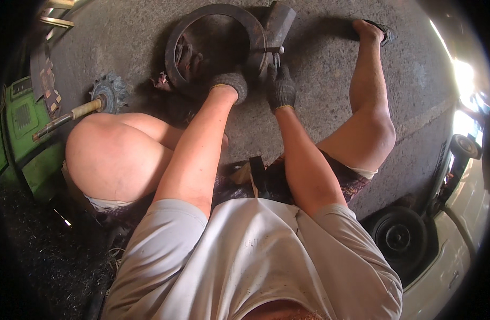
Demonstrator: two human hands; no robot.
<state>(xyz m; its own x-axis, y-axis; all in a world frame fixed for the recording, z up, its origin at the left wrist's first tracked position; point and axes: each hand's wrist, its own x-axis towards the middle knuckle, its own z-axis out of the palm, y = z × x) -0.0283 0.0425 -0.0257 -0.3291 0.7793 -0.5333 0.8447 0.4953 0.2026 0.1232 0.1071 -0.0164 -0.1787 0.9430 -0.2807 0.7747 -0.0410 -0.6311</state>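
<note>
A large dark metal ring is in front of me, joined or set against a thick angular metal block at its right. My left hand, in a dark knitted glove, is curled over the ring's near edge; its fingertips are hidden. My right hand, gloved the same way, closes around a slim metal piece reaching toward the block. Just beyond its fingers a short bolt-like crossbar lies against the ring's right side. Whether the slim piece and crossbar are one thing I cannot tell.
Left of my bent knee lies a toothed metal wheel on a shaft, beside a green machine part. A crumpled reddish scrap is on the concrete floor. At right stands a pale vehicle near a black wheel.
</note>
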